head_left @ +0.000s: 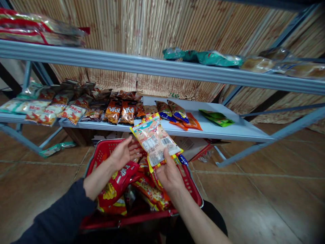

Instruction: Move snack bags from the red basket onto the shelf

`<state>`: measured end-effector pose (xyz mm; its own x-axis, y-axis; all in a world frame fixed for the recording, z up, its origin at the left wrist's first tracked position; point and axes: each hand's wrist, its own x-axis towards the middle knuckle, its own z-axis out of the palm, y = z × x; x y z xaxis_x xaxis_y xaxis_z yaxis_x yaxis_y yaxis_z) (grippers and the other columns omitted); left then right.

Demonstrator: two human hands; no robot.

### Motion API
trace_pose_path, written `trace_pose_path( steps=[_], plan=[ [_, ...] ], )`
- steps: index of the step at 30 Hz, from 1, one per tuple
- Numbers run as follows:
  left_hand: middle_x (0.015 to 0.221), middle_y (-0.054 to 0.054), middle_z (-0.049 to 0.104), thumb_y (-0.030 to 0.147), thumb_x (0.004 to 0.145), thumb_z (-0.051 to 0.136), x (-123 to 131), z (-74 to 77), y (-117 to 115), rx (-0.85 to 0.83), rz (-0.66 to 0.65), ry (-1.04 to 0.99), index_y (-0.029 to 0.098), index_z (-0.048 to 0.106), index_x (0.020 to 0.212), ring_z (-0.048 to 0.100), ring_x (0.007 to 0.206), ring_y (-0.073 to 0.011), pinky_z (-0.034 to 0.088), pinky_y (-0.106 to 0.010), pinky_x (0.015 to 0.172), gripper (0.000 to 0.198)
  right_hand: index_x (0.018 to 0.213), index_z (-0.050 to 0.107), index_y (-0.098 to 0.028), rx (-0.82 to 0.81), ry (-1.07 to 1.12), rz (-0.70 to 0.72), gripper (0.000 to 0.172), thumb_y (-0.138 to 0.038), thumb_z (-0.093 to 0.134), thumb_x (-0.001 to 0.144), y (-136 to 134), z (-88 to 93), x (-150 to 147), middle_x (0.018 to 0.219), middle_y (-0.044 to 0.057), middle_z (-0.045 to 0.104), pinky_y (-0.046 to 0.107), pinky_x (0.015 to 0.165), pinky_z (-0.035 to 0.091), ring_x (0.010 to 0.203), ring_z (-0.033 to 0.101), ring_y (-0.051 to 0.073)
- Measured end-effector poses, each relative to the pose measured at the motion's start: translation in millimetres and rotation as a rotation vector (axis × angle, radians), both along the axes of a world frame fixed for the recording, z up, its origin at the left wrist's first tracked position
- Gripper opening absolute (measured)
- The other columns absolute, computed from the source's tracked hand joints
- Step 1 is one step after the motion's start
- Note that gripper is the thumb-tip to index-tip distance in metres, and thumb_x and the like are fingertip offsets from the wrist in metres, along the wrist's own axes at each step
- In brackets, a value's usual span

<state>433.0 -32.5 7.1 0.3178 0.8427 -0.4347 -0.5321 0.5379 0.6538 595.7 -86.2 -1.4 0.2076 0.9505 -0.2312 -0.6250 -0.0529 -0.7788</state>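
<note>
My right hand (170, 174) grips a yellow-edged snack bag (154, 140) by its lower right part, thumb on top. The bag is tilted, its printed side with a barcode facing me, above a red shopping basket (195, 188). To the left of the bag, my left hand (125, 154) is open with its fingers apart, holding nothing. Inside the basket lie a red snack bag (118, 186), an orange-and-yellow bag (149, 191) and several others, partly hidden by my hands. A blue-ended packet (183, 160) shows at the basket's right rim.
Behind the basket runs a low shelf (243, 128) with rows of orange-and-brown bags (112, 112), white packets (73, 113), blue-and-brown bags (177, 111) and a green packet (217, 117). The upper shelf (122, 61) crosses above. Green packets (57, 149) lie on the floor at left.
</note>
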Motion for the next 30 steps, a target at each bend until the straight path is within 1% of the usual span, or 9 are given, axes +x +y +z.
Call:
trace_pose_path(
  steps=[2,5,7,11,15,17,22,27,30],
  plan=[
    [0.085,-0.006,0.067,0.032,0.078,0.061,17,-13.9,-21,0.033,-0.002,-0.035,0.016,0.061,0.091,0.065,0.079,-0.0166,0.052,-0.032,0.079,0.02,0.117,0.057,-0.022,-0.109,0.248,0.113,0.044,-0.038,0.066,0.076,-4,-3.7,-10,0.108,0.005,0.068,0.038,0.094,0.047,0.103,0.061,0.019],
    [0.094,-0.006,0.068,0.025,0.07,0.069,31,-21.9,-37,0.112,0.109,-0.024,0.016,0.062,0.094,0.064,0.087,-0.0172,0.05,-0.029,0.083,0.026,0.117,0.058,-0.021,-0.173,0.359,0.196,0.04,-0.035,0.062,0.08,-10,-10.3,-16,0.106,0.005,0.069,0.037,0.094,0.047,0.101,0.063,0.019],
    [0.099,-0.006,0.068,0.026,0.067,0.072,31,-20.9,-39,0.121,0.144,-0.011,0.017,0.063,0.095,0.063,0.092,-0.0182,0.049,-0.029,0.085,0.031,0.118,0.057,-0.021,-0.175,0.355,0.197,0.04,-0.036,0.06,0.081,-11,-12.9,-16,0.106,0.005,0.069,0.038,0.095,0.047,0.101,0.063,0.019],
    [0.112,-0.006,0.064,0.031,0.068,0.072,24,-13.8,-40,0.18,0.123,0.051,0.02,0.061,0.102,0.061,0.1,-0.0193,0.047,-0.031,0.088,0.038,0.12,0.056,-0.021,-0.191,0.395,0.212,0.039,-0.033,0.058,0.083,-10,-13.1,-13,0.104,0.005,0.07,0.038,0.094,0.047,0.1,0.063,0.019],
    [0.114,-0.006,0.063,0.026,0.062,0.077,31,-11.9,-50,0.264,0.087,0.07,0.026,0.051,0.12,0.06,0.103,-0.0213,0.046,-0.034,0.09,0.064,0.12,0.056,-0.02,-0.182,0.431,0.191,0.037,-0.029,0.058,0.083,-8,-13.1,-14,0.1,0.004,0.071,0.036,0.095,0.047,0.097,0.064,0.017],
    [0.115,-0.006,0.063,0.023,0.062,0.077,37,-15.5,-55,0.319,0.111,0.069,0.026,0.048,0.124,0.059,0.103,-0.0212,0.045,-0.034,0.091,0.069,0.119,0.056,-0.021,-0.169,0.421,0.16,0.037,-0.028,0.059,0.083,-6,-13.9,-14,0.099,0.003,0.071,0.035,0.096,0.046,0.097,0.065,0.017],
    [0.108,-0.008,0.065,0.038,0.073,0.066,41,-26.8,-56,0.339,0.198,0.098,0.018,0.058,0.113,0.062,0.096,-0.0197,0.048,-0.03,0.084,0.045,0.115,0.059,-0.021,-0.104,0.388,0.123,0.034,-0.029,0.061,0.081,-3,-15.3,-10,0.101,0.002,0.071,0.034,0.099,0.044,0.101,0.063,0.016],
    [0.085,-0.004,0.068,0.045,0.067,0.069,35,-22.7,-47,0.27,0.339,0.284,0.016,0.059,0.094,0.063,0.072,-0.0148,0.05,-0.024,0.065,0.041,0.115,0.059,-0.022,-0.083,0.308,0.165,0.038,-0.031,0.064,0.078,-6,-15.8,-9,0.106,0.004,0.069,0.038,0.095,0.047,0.104,0.061,0.019],
    [0.08,-0.002,0.067,0.048,0.067,0.067,34,-22.4,-41,0.311,0.381,0.41,0.017,0.058,0.084,0.06,0.065,-0.0127,0.047,-0.022,0.059,0.036,0.116,0.058,-0.023,-0.053,0.295,0.161,0.04,-0.029,0.065,0.078,-10,-19.1,-10,0.106,0.004,0.069,0.04,0.094,0.048,0.105,0.061,0.02]
  ],
)
